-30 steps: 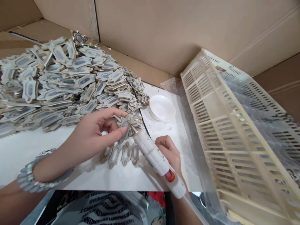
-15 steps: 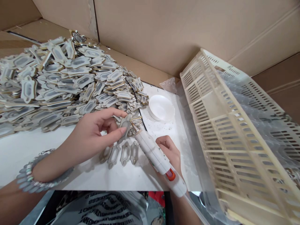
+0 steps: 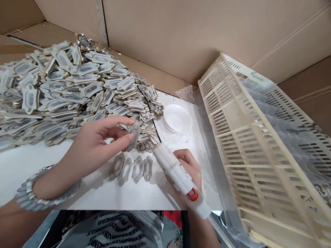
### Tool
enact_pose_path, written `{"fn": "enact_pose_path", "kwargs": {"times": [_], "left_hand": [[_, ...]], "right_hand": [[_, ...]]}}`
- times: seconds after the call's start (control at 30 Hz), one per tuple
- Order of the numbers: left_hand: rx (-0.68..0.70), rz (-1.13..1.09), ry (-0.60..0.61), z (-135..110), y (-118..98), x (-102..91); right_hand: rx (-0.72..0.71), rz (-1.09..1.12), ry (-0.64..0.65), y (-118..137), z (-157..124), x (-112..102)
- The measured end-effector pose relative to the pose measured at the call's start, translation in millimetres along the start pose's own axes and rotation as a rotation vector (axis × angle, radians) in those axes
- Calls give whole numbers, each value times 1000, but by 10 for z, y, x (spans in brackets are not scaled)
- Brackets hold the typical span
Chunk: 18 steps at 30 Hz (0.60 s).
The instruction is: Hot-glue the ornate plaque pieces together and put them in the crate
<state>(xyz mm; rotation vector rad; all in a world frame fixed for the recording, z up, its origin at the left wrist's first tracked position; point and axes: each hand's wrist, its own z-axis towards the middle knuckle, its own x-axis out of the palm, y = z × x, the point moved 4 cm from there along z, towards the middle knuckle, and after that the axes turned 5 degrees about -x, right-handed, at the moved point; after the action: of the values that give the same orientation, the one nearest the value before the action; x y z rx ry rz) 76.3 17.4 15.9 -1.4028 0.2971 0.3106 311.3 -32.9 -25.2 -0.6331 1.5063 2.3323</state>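
Observation:
Between thumb and forefinger, my left hand (image 3: 95, 144) pinches a small grey frame-shaped plate (image 3: 133, 136), tilted up above the white tabletop. My right hand (image 3: 190, 165) is closed around a white pen-shaped tool (image 3: 172, 168) with a metal tip and an orange switch; its body hides part of my fingers. The tip points up and left, a small distance from the plate. Below my left hand, several like plates (image 3: 138, 168) lie in a row on the white tabletop (image 3: 95, 186). A large pile of such plates (image 3: 85, 88) rises behind.
A white bowl (image 3: 178, 119) stands right of the pile, with dark crumbs near it. Along the right side, a cream slatted plastic crate (image 3: 240, 137) holds clear plastic trays (image 3: 279, 127). Cardboard walls (image 3: 165, 38) close off the back. A printed cloth (image 3: 113, 230) shows below the table edge.
The tool's tip has drawn away from the plate, moving slightly right and down with my right hand. My left hand has shifted a little left, still pinching the plate.

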Motion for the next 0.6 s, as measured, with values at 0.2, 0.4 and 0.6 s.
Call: {"fn": "enact_pose_path", "kwargs": {"times": [0.2, 0.4, 0.6], "left_hand": [[-52, -14, -63, -11, 37, -7], [-1, -15, -78, -32, 25, -7], [-13, -10, -83, -53, -2, -20]], "right_hand": [[-33, 54, 172, 62, 8, 29], [-13, 20, 215, 58, 7, 35], [-21, -2, 218, 62, 12, 45]]}}
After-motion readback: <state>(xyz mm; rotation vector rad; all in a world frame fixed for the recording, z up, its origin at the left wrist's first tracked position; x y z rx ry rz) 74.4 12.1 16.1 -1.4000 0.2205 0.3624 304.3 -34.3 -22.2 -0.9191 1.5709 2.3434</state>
